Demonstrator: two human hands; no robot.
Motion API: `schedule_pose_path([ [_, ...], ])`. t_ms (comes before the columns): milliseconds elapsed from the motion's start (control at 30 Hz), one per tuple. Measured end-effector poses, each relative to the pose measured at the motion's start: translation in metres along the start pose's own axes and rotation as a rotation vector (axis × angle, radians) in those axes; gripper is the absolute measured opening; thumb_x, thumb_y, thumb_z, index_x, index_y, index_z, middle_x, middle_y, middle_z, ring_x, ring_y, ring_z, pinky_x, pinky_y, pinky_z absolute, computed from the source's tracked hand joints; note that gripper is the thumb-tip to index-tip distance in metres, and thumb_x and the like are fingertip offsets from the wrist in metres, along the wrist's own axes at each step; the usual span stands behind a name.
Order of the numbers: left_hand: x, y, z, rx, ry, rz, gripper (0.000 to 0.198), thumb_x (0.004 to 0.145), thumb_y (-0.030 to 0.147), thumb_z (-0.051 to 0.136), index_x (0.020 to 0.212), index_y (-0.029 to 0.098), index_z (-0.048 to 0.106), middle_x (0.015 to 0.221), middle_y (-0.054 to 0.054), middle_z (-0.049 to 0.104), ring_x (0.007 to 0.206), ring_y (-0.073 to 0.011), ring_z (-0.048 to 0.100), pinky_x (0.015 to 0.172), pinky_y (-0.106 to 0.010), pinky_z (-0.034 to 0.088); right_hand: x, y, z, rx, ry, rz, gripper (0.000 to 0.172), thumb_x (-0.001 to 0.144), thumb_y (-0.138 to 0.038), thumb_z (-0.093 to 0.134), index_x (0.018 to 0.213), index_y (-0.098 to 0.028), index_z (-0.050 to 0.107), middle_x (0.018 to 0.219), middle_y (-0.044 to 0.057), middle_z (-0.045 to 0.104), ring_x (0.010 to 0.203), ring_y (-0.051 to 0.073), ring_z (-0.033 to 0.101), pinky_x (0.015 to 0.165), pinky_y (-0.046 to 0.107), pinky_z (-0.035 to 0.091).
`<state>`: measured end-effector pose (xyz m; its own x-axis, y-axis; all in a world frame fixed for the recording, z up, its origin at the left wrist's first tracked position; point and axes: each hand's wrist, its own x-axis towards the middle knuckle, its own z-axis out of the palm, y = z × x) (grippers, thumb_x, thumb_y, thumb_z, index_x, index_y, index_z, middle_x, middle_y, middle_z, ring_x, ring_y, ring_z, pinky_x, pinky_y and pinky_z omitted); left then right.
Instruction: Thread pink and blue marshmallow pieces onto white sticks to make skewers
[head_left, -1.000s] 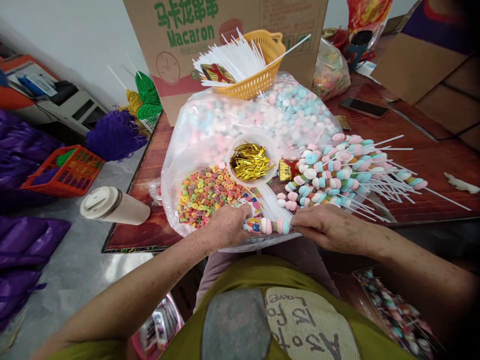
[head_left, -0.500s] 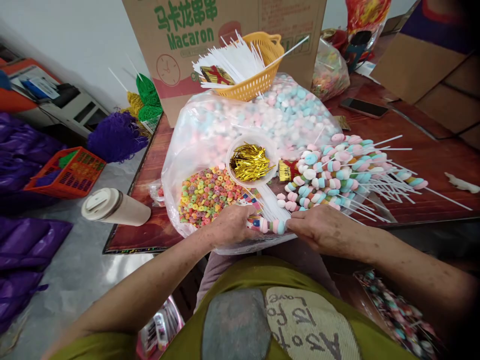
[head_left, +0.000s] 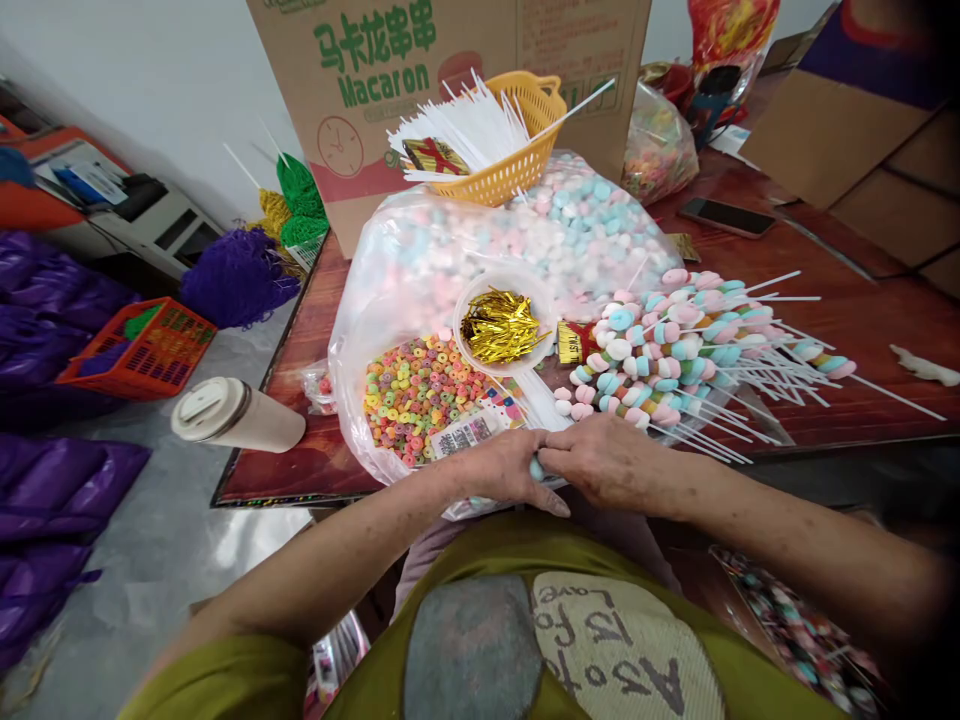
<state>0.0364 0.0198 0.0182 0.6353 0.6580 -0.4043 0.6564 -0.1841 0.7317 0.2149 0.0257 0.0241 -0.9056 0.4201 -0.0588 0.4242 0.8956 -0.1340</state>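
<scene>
My left hand (head_left: 510, 468) and my right hand (head_left: 600, 462) meet at the table's near edge, both closed around a marshmallow skewer, of which only a pale blue piece (head_left: 535, 467) shows between the fingers. Just above the hands lie a printed label card (head_left: 466, 434) and a bundle of clear sleeves (head_left: 541, 398). A pile of finished marshmallow skewers (head_left: 675, 345) lies to the right. Colourful cereal rings (head_left: 412, 390) sit in the big plastic bag. A clear bowl of gold twist ties (head_left: 501, 325) rests on the bag of loose marshmallows (head_left: 525, 235).
A yellow basket of white sticks (head_left: 499, 140) stands before a Macaron carton (head_left: 390, 70). A beige tumbler (head_left: 236, 415) lies at the table's left edge. A phone (head_left: 729, 216) lies far right. An orange basket (head_left: 139, 345) and purple bags sit on the floor.
My two hands have come together over the skewer, which showed several marshmallows between them earlier and is now almost wholly covered. The label card now shows beside the cereal rings.
</scene>
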Motion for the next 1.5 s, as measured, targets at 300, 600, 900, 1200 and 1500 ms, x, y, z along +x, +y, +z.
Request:
schedule_pose_path([
  [300,-0.042,0.0,-0.034,0.548,0.212,-0.131,0.073,0.062,0.05,0.071,0.123,0.016,0.048,0.107,-0.015,0.062,0.104,-0.0334,0.055,0.09,-0.044,0.041,-0.016,0.025,0.003,0.305,0.148,0.107,0.026,0.089,-0.02,0.037,0.069,-0.015,0.053,0.066,0.001,0.053,0.058,0.01,0.044,0.055,0.023,0.024],
  [600,-0.046,-0.027,-0.032,-0.359,-0.24,-0.074,0.034,0.065,0.036,0.072,0.089,0.014,0.061,0.069,0.003,0.059,0.057,-0.0086,0.052,0.053,-0.019,0.044,-0.025,0.023,-0.006,-0.117,0.336,-0.092,0.021,0.086,-0.011,0.039,0.078,-0.016,0.059,0.066,0.002,0.055,0.06,0.013,0.043,0.057,0.029,0.024],
  [900,-0.04,-0.01,-0.04,-0.272,-0.568,-0.136,0.047,0.061,0.044,0.074,0.097,0.016,0.063,0.056,0.003,0.058,0.05,-0.013,0.055,0.047,-0.022,0.045,-0.032,0.018,-0.027,-0.301,0.472,-0.149,0.02,0.09,-0.014,0.04,0.095,-0.021,0.058,0.079,0.003,0.061,0.078,0.015,0.049,0.068,0.032,0.03],
  [1200,-0.054,0.001,-0.033,0.242,0.097,0.05,0.046,0.077,0.014,0.046,0.122,0.019,0.051,0.115,-0.005,0.062,0.102,-0.0188,0.056,0.091,-0.027,0.041,-0.032,0.021,-0.017,-0.152,0.362,-0.037,0.021,0.084,-0.011,0.04,0.075,-0.017,0.059,0.066,0.003,0.056,0.06,0.014,0.044,0.056,0.03,0.023],
  [1500,-0.042,-0.009,-0.033,-0.325,-0.122,0.039,0.032,0.069,0.028,0.066,0.098,0.015,0.064,0.091,0.001,0.065,0.083,-0.0142,0.056,0.078,-0.022,0.044,-0.033,0.014,-0.018,-0.225,0.436,-0.124,0.022,0.087,-0.009,0.038,0.078,-0.017,0.058,0.064,0.002,0.055,0.061,0.015,0.042,0.059,0.031,0.024],
])
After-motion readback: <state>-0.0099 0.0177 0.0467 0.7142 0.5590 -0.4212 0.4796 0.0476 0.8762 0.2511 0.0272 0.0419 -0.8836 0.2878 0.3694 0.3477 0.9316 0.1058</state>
